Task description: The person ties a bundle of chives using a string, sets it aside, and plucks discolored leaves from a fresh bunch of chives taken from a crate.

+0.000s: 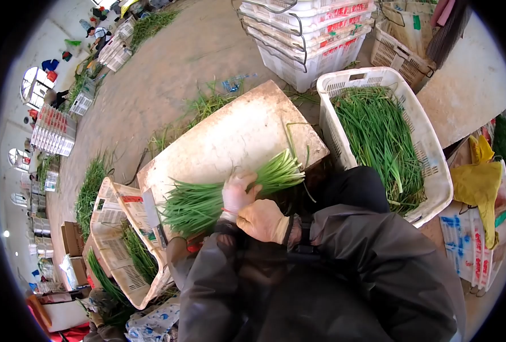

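A bundle of long green stalks (199, 202) with pale ends at the right lies across the near edge of a worn white board (230, 131). My left hand (239, 192), in a pale glove, is closed round the middle of the bundle. Just right of it and slightly nearer to me is my right hand (264, 221), in a yellowish glove. Its fingers are curled, and what they hold, if anything, is hidden. A few loose stalks lie near the board's right corner.
To the right stands a white crate (367, 74) filled with green stalks. Stacked white crates (307, 62) rise behind it. A tilted crate (107, 219) with greens is at the left. Yellow cloth (478, 182) hangs at the far right. People are in the distance at the upper left.
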Available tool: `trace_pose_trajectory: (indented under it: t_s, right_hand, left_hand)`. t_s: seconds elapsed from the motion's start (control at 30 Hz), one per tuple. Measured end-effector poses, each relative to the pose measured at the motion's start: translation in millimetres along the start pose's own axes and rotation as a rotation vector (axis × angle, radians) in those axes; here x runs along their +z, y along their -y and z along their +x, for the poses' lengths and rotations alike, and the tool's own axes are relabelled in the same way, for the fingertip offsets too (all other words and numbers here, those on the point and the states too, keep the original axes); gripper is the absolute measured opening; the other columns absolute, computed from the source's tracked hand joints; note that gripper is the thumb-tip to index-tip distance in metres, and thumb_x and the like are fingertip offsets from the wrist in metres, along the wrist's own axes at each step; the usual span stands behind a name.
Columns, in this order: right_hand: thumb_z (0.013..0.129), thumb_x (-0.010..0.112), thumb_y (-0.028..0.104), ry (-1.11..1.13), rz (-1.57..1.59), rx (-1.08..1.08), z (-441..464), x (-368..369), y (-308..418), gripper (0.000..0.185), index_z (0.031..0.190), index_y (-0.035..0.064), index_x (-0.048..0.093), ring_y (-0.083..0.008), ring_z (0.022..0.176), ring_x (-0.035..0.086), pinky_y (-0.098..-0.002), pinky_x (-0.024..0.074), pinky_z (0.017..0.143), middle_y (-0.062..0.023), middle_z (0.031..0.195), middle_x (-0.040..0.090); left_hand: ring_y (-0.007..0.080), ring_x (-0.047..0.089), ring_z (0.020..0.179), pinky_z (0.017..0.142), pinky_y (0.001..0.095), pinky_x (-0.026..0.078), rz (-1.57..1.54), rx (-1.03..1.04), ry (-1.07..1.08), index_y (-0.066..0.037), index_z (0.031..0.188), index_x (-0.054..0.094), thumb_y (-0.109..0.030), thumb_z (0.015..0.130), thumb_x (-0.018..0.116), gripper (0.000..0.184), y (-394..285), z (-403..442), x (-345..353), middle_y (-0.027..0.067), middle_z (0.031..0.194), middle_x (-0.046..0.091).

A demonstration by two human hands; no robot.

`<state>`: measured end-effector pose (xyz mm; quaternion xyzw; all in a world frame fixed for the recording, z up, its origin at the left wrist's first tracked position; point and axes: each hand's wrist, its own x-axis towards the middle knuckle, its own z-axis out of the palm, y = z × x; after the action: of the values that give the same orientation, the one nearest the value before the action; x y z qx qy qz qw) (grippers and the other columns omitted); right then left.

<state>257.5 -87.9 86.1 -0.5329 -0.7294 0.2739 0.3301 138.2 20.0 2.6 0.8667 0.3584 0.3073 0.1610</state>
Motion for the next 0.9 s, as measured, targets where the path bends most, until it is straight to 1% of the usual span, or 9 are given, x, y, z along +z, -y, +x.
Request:
trace_pose_trajectory:
  t_s: [0.1, 0.3, 0.33, 0.43, 0.5, 0.57, 0.6, 0.8, 0.9]
  right_hand:
    - [0.092, 0.062, 0.032, 0.021, 0.011, -0.027, -1.5, -4.9, -0.6, 0.029, 0.076, 0.0085, 0.069, -0.0392, 0.070, 0.067, -0.0497, 0.0528, 0.064, -0.0161, 0.073, 0.068]
    - [0.094, 0.061, 0.034, 0.071, -0.026, -0.053, 4.4, -23.3, -6.3, 0.030, 0.079, 0.0085, 0.069, -0.0390, 0.074, 0.067, -0.0494, 0.0529, 0.067, -0.0147, 0.076, 0.068]
    - [0.095, 0.060, 0.036, 0.097, -0.015, -0.084, 2.8, -26.1, -6.1, 0.032, 0.080, 0.0090, 0.070, -0.0391, 0.073, 0.068, -0.0496, 0.0533, 0.067, -0.0157, 0.076, 0.069]
    - [0.101, 0.054, 0.046, 0.082, 0.071, -0.193, 0.3, -61.7, -2.2, 0.037, 0.103, 0.0113, 0.066, -0.0351, 0.085, 0.070, -0.0460, 0.0542, 0.073, -0.0140, 0.092, 0.071]
    - [0.103, 0.055, 0.045, -0.178, 0.225, -0.144, 3.7, -107.1, 0.5, 0.038, 0.111, 0.0082, 0.063, -0.0332, 0.084, 0.071, -0.0426, 0.0553, 0.074, -0.0134, 0.093, 0.071]
    - [0.102, 0.061, 0.034, -0.437, 0.425, 0.167, 7.6, -130.2, -25.5, 0.029, 0.112, 0.0063, 0.064, -0.0276, 0.081, 0.070, -0.0358, 0.0539, 0.075, -0.0128, 0.088, 0.069]
    - [0.100, 0.064, 0.027, -0.586, 0.317, 0.122, 10.5, -138.1, -41.7, 0.023, 0.109, 0.0057, 0.065, -0.0258, 0.079, 0.068, -0.0349, 0.0529, 0.074, -0.0112, 0.084, 0.068]
    - [0.091, 0.073, 0.010, -0.219, 0.351, 0.201, 12.2, -126.6, -63.8, 0.021, 0.110, 0.0026, 0.066, -0.0115, 0.086, 0.060, -0.0278, 0.0506, 0.081, -0.0028, 0.090, 0.066]
    - [0.089, 0.075, 0.009, -0.151, 0.484, 0.248, 15.9, -125.7, -64.3, 0.024, 0.110, 0.0026, 0.066, -0.0133, 0.088, 0.062, -0.0293, 0.0518, 0.082, -0.0037, 0.091, 0.067]
  left_hand:
    - [0.0344, 0.064, 0.110, 0.093, 0.0466, 0.052, -0.223, -0.228, 0.249, -0.014, 0.119, 0.070, -0.016, 0.069, 0.086, 0.053, 0.9, 10.8, -16.4, 0.0105, 0.115, 0.070]
    - [0.0336, 0.066, 0.106, 0.084, 0.0468, 0.053, 0.562, 0.167, 0.151, -0.014, 0.121, 0.061, -0.026, 0.079, 0.075, 0.046, 0.5, 8.1, 7.4, 0.0093, 0.110, 0.070]
    - [0.0349, 0.061, 0.119, 0.095, 0.0465, 0.049, 0.543, -0.173, 0.535, -0.014, 0.143, 0.053, -0.025, 0.092, 0.061, 0.053, -6.9, 8.9, 3.8, 0.0129, 0.125, 0.068]
    - [0.0361, 0.066, 0.102, 0.084, 0.0465, 0.051, 0.359, -0.162, 0.403, -0.014, 0.114, 0.064, -0.032, 0.082, 0.070, 0.037, 0.2, 4.4, -14.3, 0.0105, 0.110, 0.071]
    - [0.0393, 0.066, 0.102, 0.085, 0.0506, 0.052, 0.361, -0.141, 0.292, -0.016, 0.127, 0.065, -0.037, 0.069, 0.082, 0.064, -18.0, 1.5, -33.5, 0.0141, 0.104, 0.072]
    - [0.0409, 0.065, 0.103, 0.086, 0.0511, 0.053, 0.110, -0.389, 0.309, -0.014, 0.128, 0.065, -0.035, 0.061, 0.088, 0.074, -45.3, 16.0, -68.5, 0.0160, 0.102, 0.072]
    - [0.0402, 0.067, 0.102, 0.085, 0.0498, 0.054, 0.103, -0.371, 0.271, -0.013, 0.126, 0.065, -0.032, 0.061, 0.088, 0.072, -51.6, 17.5, -78.2, 0.0162, 0.102, 0.072]
    - [0.0390, 0.067, 0.102, 0.087, 0.0472, 0.054, 0.148, -0.312, 0.133, -0.009, 0.123, 0.065, -0.025, 0.060, 0.088, 0.068, -65.5, 7.4, -96.6, 0.0167, 0.102, 0.072]
    - [0.0392, 0.066, 0.102, 0.088, 0.0477, 0.054, 0.154, -0.293, 0.102, -0.009, 0.123, 0.065, -0.026, 0.061, 0.089, 0.068, -66.5, 3.7, -98.8, 0.0163, 0.104, 0.072]
